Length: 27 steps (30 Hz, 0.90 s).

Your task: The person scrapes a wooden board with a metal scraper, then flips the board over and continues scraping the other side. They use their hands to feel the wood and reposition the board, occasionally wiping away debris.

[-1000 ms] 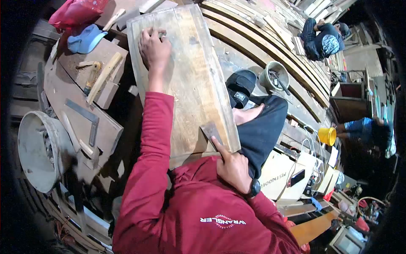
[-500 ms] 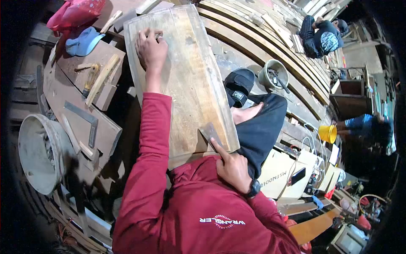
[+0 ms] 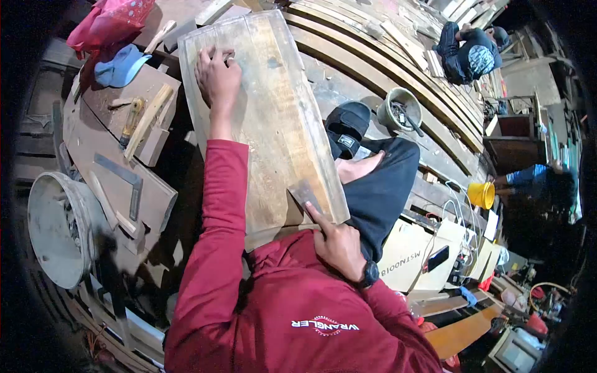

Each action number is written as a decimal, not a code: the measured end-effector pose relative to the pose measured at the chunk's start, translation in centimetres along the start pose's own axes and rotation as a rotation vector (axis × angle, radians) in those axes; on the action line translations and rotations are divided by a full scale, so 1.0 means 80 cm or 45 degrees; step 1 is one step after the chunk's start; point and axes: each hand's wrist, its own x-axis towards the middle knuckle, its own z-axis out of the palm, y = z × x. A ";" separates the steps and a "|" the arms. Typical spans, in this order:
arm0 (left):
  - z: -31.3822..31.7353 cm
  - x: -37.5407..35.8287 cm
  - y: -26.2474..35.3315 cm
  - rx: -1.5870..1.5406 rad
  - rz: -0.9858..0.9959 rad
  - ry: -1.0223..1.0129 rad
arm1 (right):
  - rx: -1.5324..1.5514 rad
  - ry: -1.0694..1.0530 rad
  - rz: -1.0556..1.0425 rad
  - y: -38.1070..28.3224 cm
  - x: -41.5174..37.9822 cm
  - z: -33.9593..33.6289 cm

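A wide wooden panel [image 3: 267, 124] lies lengthwise in front of me, its near end at my lap. Near its far left edge my left hand [image 3: 217, 78] rests on the surface, fingers bent and somewhat apart. At the near right part of the panel my right hand [image 3: 339, 245] grips a putty knife [image 3: 303, 194], index finger stretched along the metal blade. The blade lies low against the wood; the handle is hidden in my palm.
Left stand a large whitish bucket [image 3: 59, 230], a metal square [image 3: 127, 180], a chisel [image 3: 132, 119] and a blue cap [image 3: 122, 66]. On the right are a tool bucket [image 3: 399, 109], a black sandal [image 3: 348, 127], long planks [image 3: 385, 81] and a crouching person [image 3: 476, 56].
My left hand has shifted slightly and its fingers look a little more spread. The putty knife stays at nearly the same spot. The whole view has moved slightly.
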 end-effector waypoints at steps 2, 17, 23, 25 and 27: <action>0.005 0.002 -0.003 -0.029 0.038 -0.017 | 0.002 -0.001 -0.004 0.003 -0.011 -0.003; 0.011 0.003 -0.005 0.010 0.011 0.006 | 0.005 0.012 0.008 -0.009 0.017 0.000; 0.004 0.001 0.001 0.017 0.010 -0.025 | 0.047 -0.001 0.064 -0.005 0.006 0.005; 0.004 0.000 0.002 0.015 0.004 -0.028 | 0.051 0.089 -0.047 -0.001 0.029 0.019; 0.002 -0.001 0.006 -0.001 -0.017 -0.005 | 0.013 0.123 -0.103 -0.003 0.051 0.021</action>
